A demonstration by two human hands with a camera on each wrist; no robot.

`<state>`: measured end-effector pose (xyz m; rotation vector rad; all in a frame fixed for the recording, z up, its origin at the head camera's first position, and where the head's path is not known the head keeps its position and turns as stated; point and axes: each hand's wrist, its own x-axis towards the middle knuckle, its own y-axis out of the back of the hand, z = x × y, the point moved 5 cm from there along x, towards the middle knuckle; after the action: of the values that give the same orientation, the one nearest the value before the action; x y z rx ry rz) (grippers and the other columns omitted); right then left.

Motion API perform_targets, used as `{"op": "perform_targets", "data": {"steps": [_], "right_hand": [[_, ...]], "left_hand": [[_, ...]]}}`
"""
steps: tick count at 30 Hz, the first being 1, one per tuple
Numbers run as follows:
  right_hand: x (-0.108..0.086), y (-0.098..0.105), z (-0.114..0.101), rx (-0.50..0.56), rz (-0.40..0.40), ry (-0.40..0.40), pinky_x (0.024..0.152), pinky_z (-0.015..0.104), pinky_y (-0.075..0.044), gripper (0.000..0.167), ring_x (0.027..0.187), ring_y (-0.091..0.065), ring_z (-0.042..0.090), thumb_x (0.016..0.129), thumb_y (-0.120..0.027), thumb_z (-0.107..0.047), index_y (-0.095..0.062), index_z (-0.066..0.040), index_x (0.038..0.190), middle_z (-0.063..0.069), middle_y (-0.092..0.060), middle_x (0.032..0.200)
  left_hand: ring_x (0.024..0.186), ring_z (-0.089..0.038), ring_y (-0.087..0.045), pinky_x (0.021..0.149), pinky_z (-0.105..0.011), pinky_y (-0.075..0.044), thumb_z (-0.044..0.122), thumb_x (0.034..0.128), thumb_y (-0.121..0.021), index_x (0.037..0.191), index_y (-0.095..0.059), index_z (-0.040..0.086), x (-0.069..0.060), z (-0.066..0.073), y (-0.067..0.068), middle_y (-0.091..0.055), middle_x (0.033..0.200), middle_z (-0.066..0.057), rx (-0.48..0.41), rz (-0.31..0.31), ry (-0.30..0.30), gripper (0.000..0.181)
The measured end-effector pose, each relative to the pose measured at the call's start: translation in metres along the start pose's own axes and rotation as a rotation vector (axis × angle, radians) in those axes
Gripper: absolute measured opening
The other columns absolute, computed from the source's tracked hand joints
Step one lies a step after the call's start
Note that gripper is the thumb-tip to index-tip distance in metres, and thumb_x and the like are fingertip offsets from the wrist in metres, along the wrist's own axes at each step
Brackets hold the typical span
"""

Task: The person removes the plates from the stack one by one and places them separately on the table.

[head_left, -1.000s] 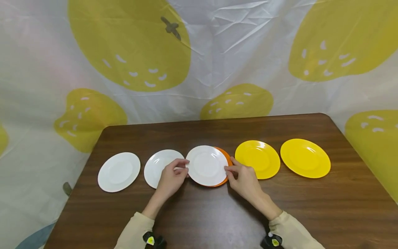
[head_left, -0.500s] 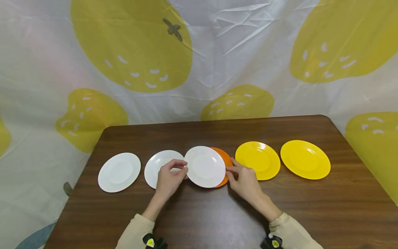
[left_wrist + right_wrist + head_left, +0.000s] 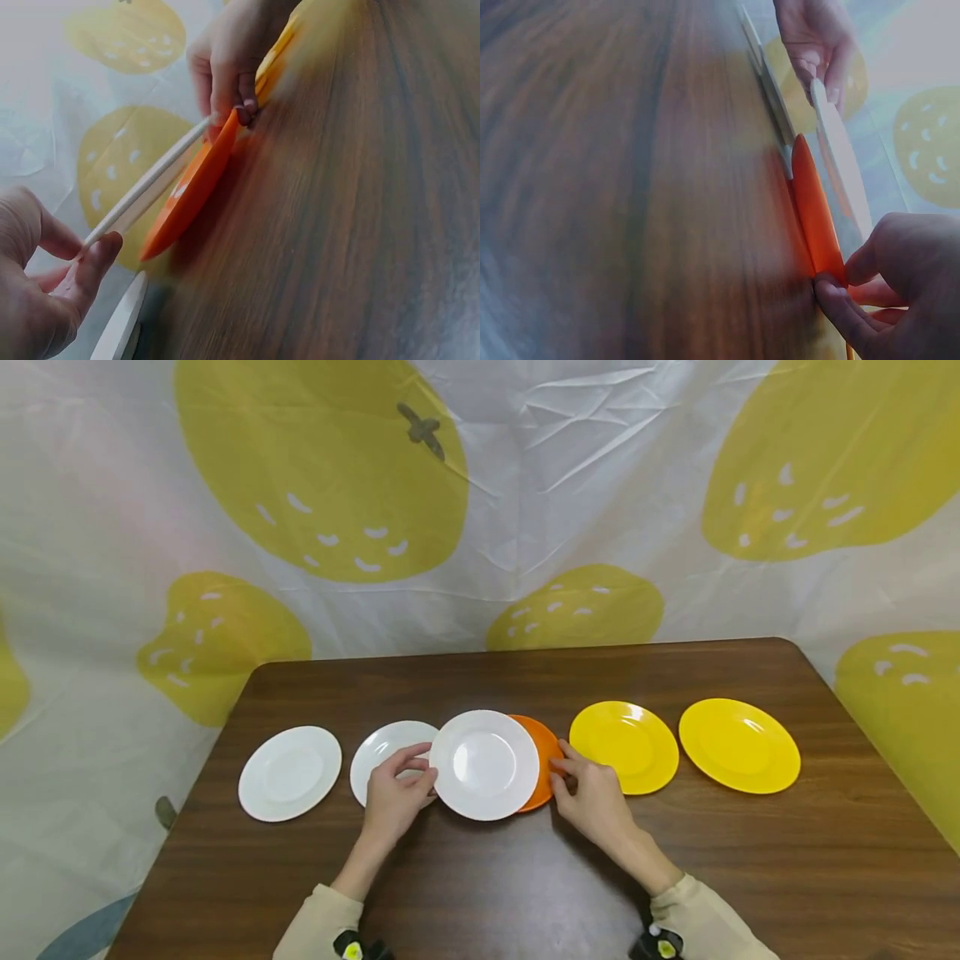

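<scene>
My left hand (image 3: pixel 392 797) pinches the left rim of a white plate (image 3: pixel 486 765) between thumb and fingers. The plate is held up, overlapping an orange plate (image 3: pixel 546 753) in the head view; both wrist views show a gap between the two. At the orange plate's right edge, my right hand (image 3: pixel 596 797) pinches the rim, thumb on one face and fingers on the other, clearest in the right wrist view (image 3: pixel 911 281). Behind my left hand lies a second white plate (image 3: pixel 375 756), partly covered by the hand and the raised plate.
Another white plate (image 3: pixel 290 774) lies at the left of the brown wooden table (image 3: pixel 480 893). Two yellow plates (image 3: pixel 624 748) lie side by side on the right, the nearer one close to my right fingers. A lemon-patterned cloth (image 3: pixel 525 485) hangs behind the table.
The white plate has shifted left and up off the orange plate with my left hand, uncovering more orange. My right hand stays at the orange plate's rim.
</scene>
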<state>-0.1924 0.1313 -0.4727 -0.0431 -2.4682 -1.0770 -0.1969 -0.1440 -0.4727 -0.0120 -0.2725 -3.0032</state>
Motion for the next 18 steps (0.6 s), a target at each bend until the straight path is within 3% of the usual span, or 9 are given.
{"op": "perform_targets", "data": {"steps": [5,18], "right_hand": [[0.0,0.0,0.0,0.0,-0.015,-0.01,0.065,0.031,-0.061,0.024,0.076,-0.074,0.021,0.085,-0.072,-0.002,-0.076,0.008,0.107,0.026,-0.066,0.13],[0.0,0.0,0.001,0.01,-0.041,-0.026,0.063,0.025,-0.059,0.025,0.073,-0.074,0.018,0.086,-0.072,-0.003,-0.075,0.008,0.109,0.026,-0.064,0.133]], "left_hand": [[0.068,-0.011,-0.071,0.064,-0.024,-0.061,-0.005,0.0884,-0.067,0.121,-0.07,-0.005,-0.001,-0.001,0.012,-0.071,0.095,-0.024,0.004,0.027,-0.016,0.033],[0.072,-0.001,-0.069,0.065,-0.02,-0.059,-0.002,0.0933,-0.065,0.127,-0.066,-0.007,-0.008,-0.001,0.047,-0.068,0.107,-0.026,0.002,0.081,0.055,0.034]]}}
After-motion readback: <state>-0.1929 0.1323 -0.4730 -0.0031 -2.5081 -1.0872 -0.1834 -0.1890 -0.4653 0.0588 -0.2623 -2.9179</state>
